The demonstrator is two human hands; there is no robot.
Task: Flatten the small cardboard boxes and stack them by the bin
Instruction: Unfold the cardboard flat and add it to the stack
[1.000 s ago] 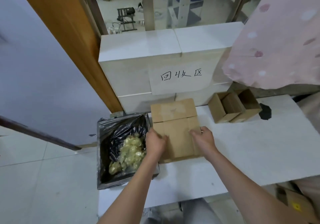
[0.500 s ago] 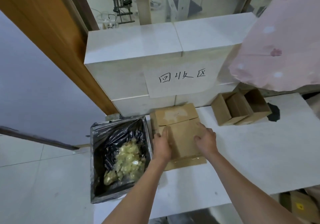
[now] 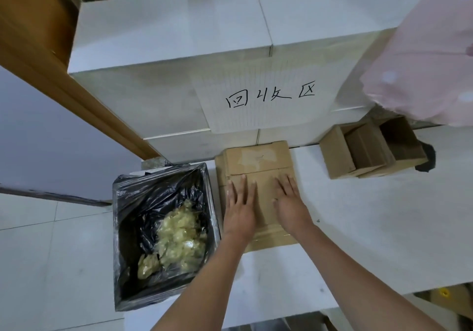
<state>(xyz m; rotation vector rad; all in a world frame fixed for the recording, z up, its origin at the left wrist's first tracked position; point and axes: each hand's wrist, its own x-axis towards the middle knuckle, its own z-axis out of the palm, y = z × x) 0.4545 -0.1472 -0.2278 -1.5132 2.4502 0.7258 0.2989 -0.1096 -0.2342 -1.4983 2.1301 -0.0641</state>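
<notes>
**Pressing the flat box down next to the bin**

Both hands, left hand (image 3: 240, 211) and right hand (image 3: 290, 206), are lying palm-down with fingers straight, gripping nothing, on the flattened box (image 3: 258, 174) sitting on the worktop (image 3: 358, 228) just right of the bin (image 3: 163, 233). I'd be leaning evenly and squaring the edges. Farther right, two open boxes (image 3: 371, 149) are waiting. Can't tell how many sheets are underneath.

Flattened box (image 3: 258, 161) middle hidden under both hands, pink cloth (image 3: 425, 57) cut off by right edge
</notes>
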